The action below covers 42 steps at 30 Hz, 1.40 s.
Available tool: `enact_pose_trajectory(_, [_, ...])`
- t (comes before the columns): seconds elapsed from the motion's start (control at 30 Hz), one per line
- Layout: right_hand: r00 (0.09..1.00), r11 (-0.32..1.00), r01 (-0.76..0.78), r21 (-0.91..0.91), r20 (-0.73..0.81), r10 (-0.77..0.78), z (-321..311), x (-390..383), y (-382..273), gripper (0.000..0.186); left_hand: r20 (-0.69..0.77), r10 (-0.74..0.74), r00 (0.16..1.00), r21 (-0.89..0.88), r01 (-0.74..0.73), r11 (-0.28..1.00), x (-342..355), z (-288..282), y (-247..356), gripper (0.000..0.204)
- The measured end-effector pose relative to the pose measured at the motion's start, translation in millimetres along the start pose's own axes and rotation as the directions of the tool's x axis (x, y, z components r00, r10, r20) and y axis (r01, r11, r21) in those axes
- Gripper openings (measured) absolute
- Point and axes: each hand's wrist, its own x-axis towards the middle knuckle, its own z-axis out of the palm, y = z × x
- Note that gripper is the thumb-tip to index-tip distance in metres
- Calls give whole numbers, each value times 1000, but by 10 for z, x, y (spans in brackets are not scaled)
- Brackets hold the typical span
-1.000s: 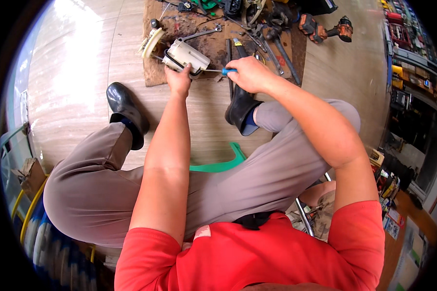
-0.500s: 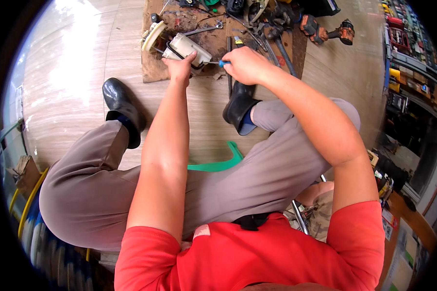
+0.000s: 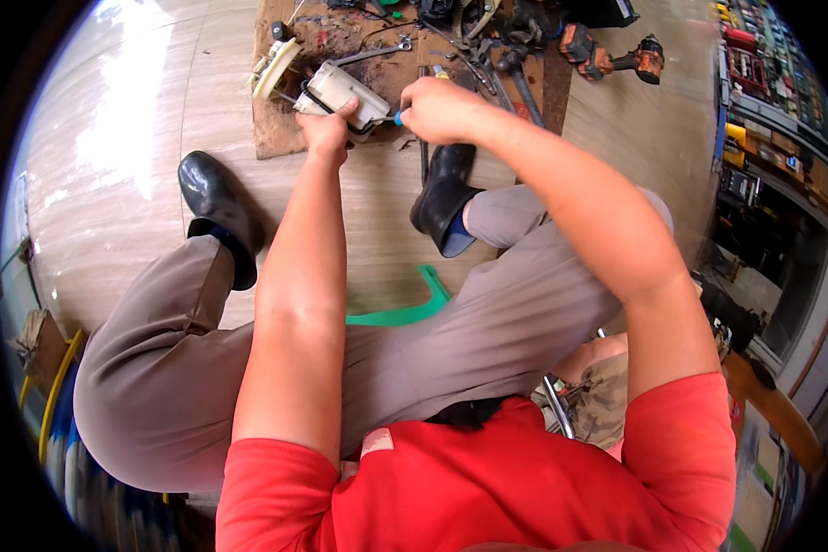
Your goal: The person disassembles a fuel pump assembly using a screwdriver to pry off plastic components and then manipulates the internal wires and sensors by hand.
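A white plastic fuel pump module [image 3: 348, 90] with a round cream flange [image 3: 277, 69] at its left end lies tilted over a stained board. My left hand [image 3: 325, 132] is closed around its near side, thumb on top of the white body. A black hose runs along the pump's near side. In my right hand [image 3: 435, 109] is a screwdriver [image 3: 398, 118], of which a bit of blue handle and a short shaft show. Its shaft points left to the pump's right end; the tip's exact contact is hard to make out.
The brown board [image 3: 281, 129] carries a combination wrench [image 3: 374, 54], a hammer [image 3: 517, 74] and other dark tools. An orange and black cordless drill [image 3: 647, 60] lies right of it. Beside my legs is a green plastic piece [image 3: 400, 316]. Loaded shelves [image 3: 782, 120] line the right.
The screwdriver and my right hand have moved slightly left, closer to the pump's end. My left hand keeps its hold. The whole view has shifted a little.
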Motion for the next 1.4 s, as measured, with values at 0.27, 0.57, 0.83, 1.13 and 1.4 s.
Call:
enact_pose_trajectory(0.27, [960, 936, -246, 251, -71, 271, 367, 5, -214, 30, -44, 51, 998, 60, -49, 997, 171, -27, -173, 91])
enact_pose_trajectory(0.57, [973, 934, -218, 283, -18, 232, 82, -23, 56, 33, -48, -24, 999, 166, 32, 986, 9, 71, 9, 89])
enact_pose_trajectory(0.83, [995, 997, -40, -68, -94, 34, 399, -38, -151, 31, -76, 46, 996, 181, -32, 983, 110, 7, -79, 101])
enact_pose_trajectory(1.13, [859, 313, -327, 892, 142, 492, 1040, -265, -643, 31, 21, 56, 998, 133, -58, 989, 169, -44, -141, 88])
enact_pose_trajectory(1.4, [967, 990, 4, 144, -253, 33, 444, -537, 329, 29, -244, 219, 945, 455, -88, 886, -196, 33, -27, 79])
